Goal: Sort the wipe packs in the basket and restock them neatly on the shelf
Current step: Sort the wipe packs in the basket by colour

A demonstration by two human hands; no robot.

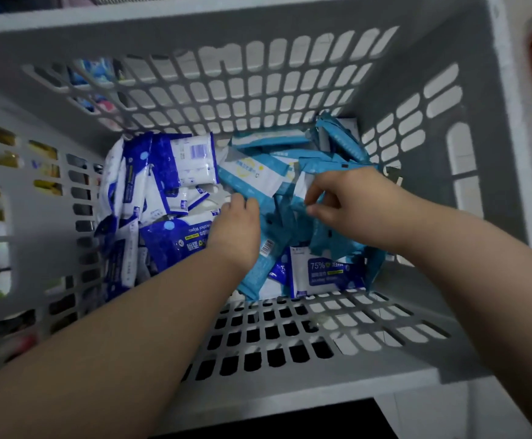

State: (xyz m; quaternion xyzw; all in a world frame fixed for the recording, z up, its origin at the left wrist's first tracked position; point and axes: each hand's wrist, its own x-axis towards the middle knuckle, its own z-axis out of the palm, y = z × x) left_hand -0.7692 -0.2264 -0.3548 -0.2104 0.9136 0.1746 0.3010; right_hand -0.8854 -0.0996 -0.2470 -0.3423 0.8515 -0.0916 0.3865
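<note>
The wipe packs are lying loose on the floor of the grey basket (290, 327), and none is on a shelf yet. The light blue packs (252, 175) are piling up directly under and beyond both hands, while the dark blue and white packs (163, 172) are stacking to the outer side of the left hand. One dark blue pack marked 75% (325, 274) is resting on the near side of the right hand, in among the light blue ones, so the sorting is judged to be incomplete.

The right hand (350, 198) is reaching into the light blue heap with its fingers curled and its thumb and forefinger pinching the edge of a light blue pack. The left hand (237, 229) is pressing down at the boundary between the two colours; its fingertips are buried among the packs, so it cannot be told whether it is gripping anything.

The following faults are judged possible from this position:

- The pinch is taking only a thin edge of slippery film. A pack lifted this way may slip and fall back into the heap.
- The packs are overlapping closely. Lifting one may drag its neighbours and remix the two colours.
- The 75% pack is sitting low against the near wall and may be overlooked, ending up in the wrong group.
- The basket walls are rising high around both forearms. A hurried withdrawal may catch a pack on the slotted wall.
</note>
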